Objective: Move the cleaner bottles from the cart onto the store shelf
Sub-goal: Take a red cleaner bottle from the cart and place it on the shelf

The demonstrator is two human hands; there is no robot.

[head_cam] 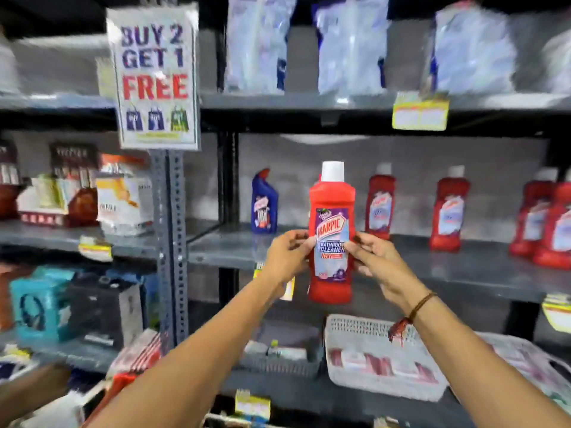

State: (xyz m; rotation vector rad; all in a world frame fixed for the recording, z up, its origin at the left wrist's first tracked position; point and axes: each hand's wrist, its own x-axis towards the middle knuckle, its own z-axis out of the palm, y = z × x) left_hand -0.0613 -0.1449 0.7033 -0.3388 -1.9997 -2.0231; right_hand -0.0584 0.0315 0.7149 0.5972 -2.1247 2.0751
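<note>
A red cleaner bottle (332,199) with a white cap and a purple label is held upright in the air in front of the grey middle shelf (448,267). My left hand (285,256) grips its left side and my right hand (375,262) grips its right side, fingertips on the label. On the shelf behind stand a blue bottle (264,202) at the left and several red bottles of the same kind (380,200) (449,210) (547,220) to the right. The cart is not in view.
A "Buy 2 get 1 free" sign (154,75) hangs on the upright post (171,242). Plastic-wrapped packs (350,44) fill the top shelf. White baskets (380,353) with small packs sit on the lower shelf. Boxes (40,304) fill the left bay.
</note>
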